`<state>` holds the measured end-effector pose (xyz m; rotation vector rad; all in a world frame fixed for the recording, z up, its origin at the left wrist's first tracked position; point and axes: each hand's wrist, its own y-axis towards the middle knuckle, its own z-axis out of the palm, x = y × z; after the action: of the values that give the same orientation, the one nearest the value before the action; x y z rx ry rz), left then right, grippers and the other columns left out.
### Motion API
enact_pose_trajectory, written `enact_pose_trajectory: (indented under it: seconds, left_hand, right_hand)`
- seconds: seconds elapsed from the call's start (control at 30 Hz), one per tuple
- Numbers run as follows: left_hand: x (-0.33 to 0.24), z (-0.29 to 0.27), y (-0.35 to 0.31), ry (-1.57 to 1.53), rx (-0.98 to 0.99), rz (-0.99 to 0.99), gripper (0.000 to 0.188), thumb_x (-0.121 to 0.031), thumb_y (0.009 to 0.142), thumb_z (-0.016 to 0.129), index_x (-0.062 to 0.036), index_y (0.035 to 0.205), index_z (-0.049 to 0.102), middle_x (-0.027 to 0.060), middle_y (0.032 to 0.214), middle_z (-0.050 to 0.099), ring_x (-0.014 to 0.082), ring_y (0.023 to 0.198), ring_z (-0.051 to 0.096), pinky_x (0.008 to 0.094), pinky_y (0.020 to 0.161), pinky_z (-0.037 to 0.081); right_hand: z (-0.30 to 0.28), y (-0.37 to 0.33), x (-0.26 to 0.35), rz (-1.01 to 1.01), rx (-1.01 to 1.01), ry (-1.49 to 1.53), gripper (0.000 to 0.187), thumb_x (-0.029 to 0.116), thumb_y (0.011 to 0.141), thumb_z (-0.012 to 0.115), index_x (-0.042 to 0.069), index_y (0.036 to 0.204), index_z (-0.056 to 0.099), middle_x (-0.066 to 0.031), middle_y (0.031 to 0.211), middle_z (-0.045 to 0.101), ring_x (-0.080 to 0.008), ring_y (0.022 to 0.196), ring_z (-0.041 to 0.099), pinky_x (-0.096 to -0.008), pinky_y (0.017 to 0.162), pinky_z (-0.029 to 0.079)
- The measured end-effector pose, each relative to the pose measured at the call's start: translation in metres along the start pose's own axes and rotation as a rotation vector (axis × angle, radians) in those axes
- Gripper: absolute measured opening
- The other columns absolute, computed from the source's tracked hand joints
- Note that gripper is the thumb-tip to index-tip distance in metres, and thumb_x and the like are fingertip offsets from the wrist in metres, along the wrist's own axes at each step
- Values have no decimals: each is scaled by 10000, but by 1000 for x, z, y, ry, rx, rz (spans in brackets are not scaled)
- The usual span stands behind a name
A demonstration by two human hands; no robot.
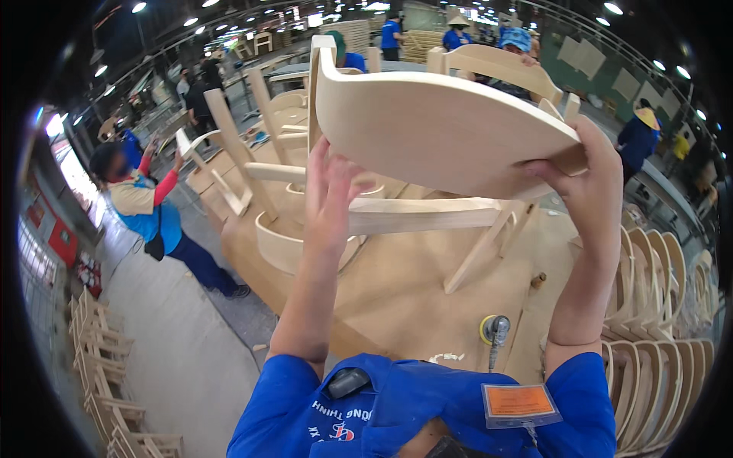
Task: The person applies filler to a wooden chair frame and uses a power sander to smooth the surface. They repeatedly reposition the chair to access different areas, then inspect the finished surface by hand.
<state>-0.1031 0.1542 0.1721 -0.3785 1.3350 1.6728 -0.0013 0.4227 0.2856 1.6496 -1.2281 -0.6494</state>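
Note:
A pale, unfinished wooden chair back (443, 126), broad and curved, is raised in front of me above the worktable. My right hand (584, 164) grips its right end, with the thumb on the near face and the other fingers partly hidden behind the edge. Beneath the left end, my left hand (330, 187) is held up with fingers stretched and apart, slightly blurred. Whether it touches the wood I cannot tell. Below the panel a curved wooden rail (424, 217) and a slanting leg (479, 250) show; their joint with the panel is hidden.
On the brown-covered table (427, 313) lie a round sander (495, 330) and curved wooden parts (279, 248). Chair frames (237, 153) stand at its far left. A co-worker (149, 198) is on the left. Stacked curved parts (649, 366) fill the right side; more frames (103, 366) line the left floor.

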Motion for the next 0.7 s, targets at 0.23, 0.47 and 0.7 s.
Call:
enact_pose_trajectory:
  seconds: [0.23, 0.47, 0.7]
  left_hand:
    - [-60, -3, -5, -116, -27, -223, 701, -593, 943, 334, -71, 1408, 280, 159, 1340, 463, 289, 1171, 524, 468, 898, 467]
    - [-72, -69, -51, -255, 10, -293, 839, -747, 837, 332, -155, 1425, 253, 100, 1186, 554, 239, 1080, 569, 448, 916, 467]
    - [-83, -112, -103, -390, 163, -261, 705, -667, 803, 494, -284, 1386, 389, 69, 917, 546, 266, 904, 619, 509, 949, 461]
  right_hand:
    - [7, -6, 15, -201, -48, 24, 457, 211, 569, 814, 28, 915, 578, -136, 907, 588, -345, 860, 553, -395, 747, 436]
    - [-24, -43, -2, -210, 38, 163, 490, 359, 566, 796, 23, 812, 537, -106, 761, 490, -298, 751, 488, -373, 682, 385]
    - [-50, -91, 46, -214, 55, 150, 490, 422, 607, 768, 32, 795, 538, -93, 759, 502, -271, 747, 498, -353, 684, 383]
